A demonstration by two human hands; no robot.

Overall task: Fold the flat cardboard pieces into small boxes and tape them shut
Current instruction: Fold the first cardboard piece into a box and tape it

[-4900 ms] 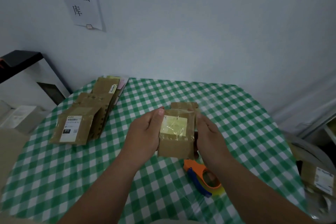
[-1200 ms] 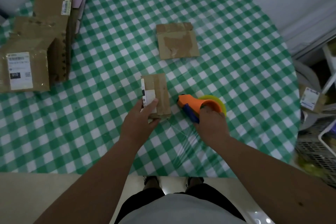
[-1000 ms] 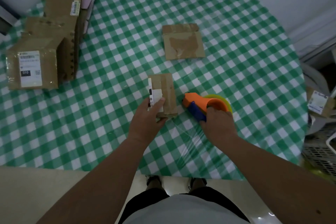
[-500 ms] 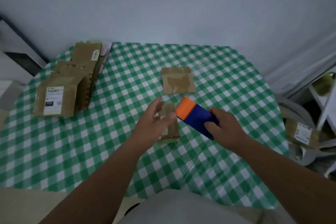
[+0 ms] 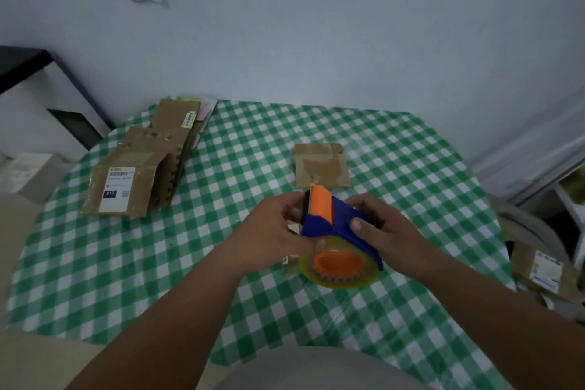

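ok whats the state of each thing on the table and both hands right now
tape dispenser: lifted off the table, held in both hands
left hand: closed on the dispenser's front end
right hand: grip closed round the blue body
small box: on the cloth, mostly hidden under the hands
flat cardboard piece: lying flat, unfolded
cardboard stack: piled flat at the table's left
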